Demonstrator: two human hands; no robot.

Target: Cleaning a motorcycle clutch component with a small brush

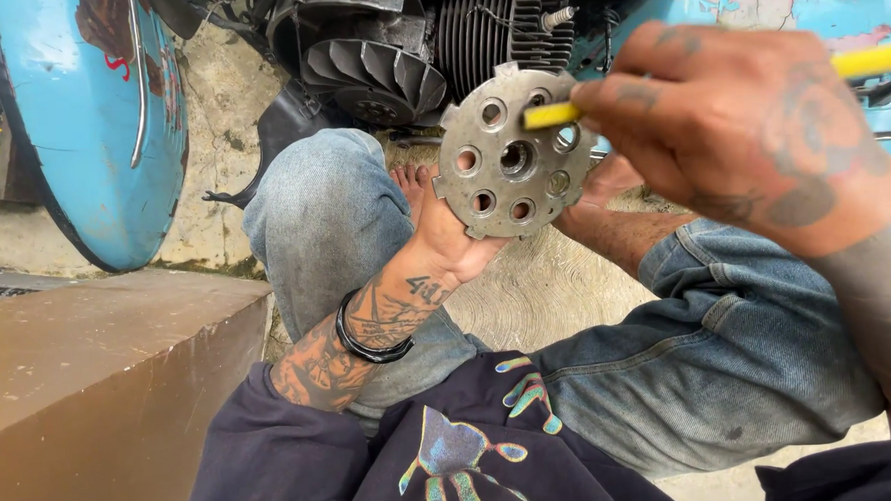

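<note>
— Tattooed right hand (pixel 751 137), closest to the lens, has its fingers clenched round a yellow-handled tool (pixel 550 114), tip at a hole near two o'clock on the perforated metal disc (pixel 514 162).

— And the disc itself?

— Centre frame, above the jeans (pixel 731 368), cradled from behind by the left hand (pixel 455 245) at seven o'clock, before the finned engine (pixel 476 34). Best practice, likely: steady the disc firmly, keep the tip square to the hole, press gently.
</note>
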